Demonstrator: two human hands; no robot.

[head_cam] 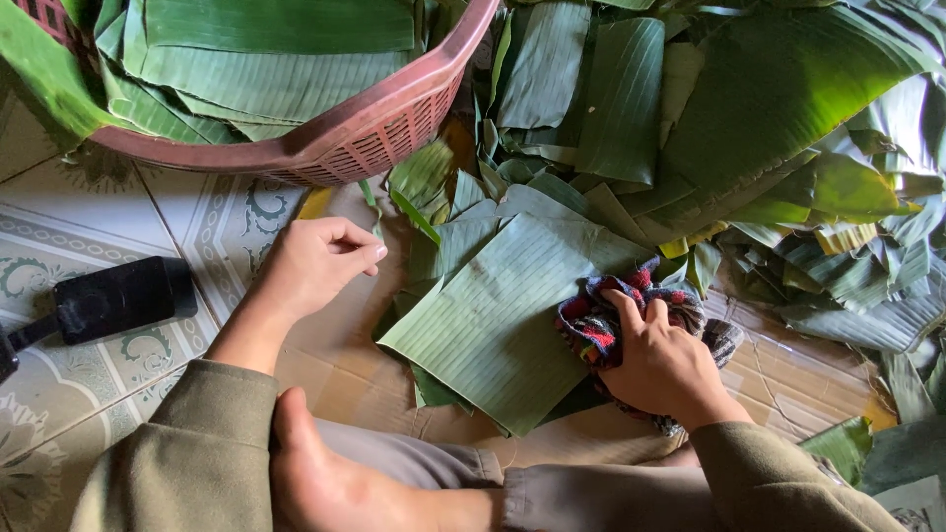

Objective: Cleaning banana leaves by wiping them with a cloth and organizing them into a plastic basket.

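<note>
Square-cut banana leaf [512, 315] lies flat on brown cardboard [345, 365] on the floor, on top of a few more cut leaves. Right hand [662, 366] presses a bunched multicoloured cloth [601, 320] against the leaf's right edge, fingers curled around the cloth. Left hand [313, 264] hovers just left of the leaf, fingers loosely curled with thumb and forefinger pinched together; whether it holds anything cannot be told. Bare foot [325, 473] at bottom centre. Pink plastic basket [374, 133] with stacked leaves sits top left. Loose leaf pile [769, 128] spreads top right. Black object [113, 296] on patterned floor tiles [89, 212], far left.
</note>
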